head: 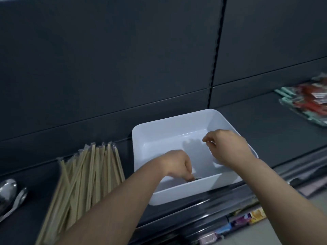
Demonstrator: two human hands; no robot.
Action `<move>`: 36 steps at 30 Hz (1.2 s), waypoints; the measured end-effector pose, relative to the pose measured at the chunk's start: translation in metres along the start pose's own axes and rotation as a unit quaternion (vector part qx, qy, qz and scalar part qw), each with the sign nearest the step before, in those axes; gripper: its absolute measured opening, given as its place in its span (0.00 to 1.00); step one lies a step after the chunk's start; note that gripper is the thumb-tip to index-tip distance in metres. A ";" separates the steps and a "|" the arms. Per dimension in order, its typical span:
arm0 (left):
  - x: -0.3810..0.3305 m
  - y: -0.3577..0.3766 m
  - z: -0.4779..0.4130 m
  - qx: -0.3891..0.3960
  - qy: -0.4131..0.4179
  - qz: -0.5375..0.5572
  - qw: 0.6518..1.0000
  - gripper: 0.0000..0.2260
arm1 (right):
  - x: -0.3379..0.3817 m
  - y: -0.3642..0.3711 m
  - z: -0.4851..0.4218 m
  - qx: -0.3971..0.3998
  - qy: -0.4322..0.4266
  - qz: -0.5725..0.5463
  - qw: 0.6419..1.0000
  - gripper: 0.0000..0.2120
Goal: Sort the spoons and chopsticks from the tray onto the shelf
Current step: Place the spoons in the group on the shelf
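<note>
A white tray [177,128] stands on the dark shelf [247,121]. My left hand [178,165] reaches down inside the tray by its near wall, fingers curled round a small dark metal piece, seemingly a spoon [196,178], mostly hidden by the hand and wall. My right hand [228,147] hovers over the tray's right side with fingers loosely curled and nothing plainly in them. A pile of wrapped wooden chopsticks [88,175] lies on the shelf left of the tray. Metal spoons [8,191] lie at the far left.
Packaged goods in red and mint green [307,101] lie on the shelf at the far right. Dark back panels rise behind the shelf. Colourful packets [247,218] sit on a lower level below the shelf's front edge.
</note>
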State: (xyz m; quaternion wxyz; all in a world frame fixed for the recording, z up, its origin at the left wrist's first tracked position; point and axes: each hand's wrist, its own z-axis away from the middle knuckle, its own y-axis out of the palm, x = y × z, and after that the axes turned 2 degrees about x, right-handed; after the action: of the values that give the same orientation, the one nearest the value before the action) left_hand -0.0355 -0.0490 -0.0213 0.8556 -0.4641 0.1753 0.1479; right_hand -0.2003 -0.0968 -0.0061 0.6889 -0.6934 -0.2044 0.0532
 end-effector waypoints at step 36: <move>0.019 -0.004 -0.027 -0.281 -0.268 0.002 0.922 0.08 | -0.018 0.028 -0.085 0.175 -0.174 0.148 0.958 0.12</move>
State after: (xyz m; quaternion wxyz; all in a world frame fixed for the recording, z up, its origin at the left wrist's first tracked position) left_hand -0.0212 -0.0724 -0.0402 0.7046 -0.6284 -0.1080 0.3115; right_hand -0.1804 -0.1813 -0.0332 0.7378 -0.5646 -0.2031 0.3092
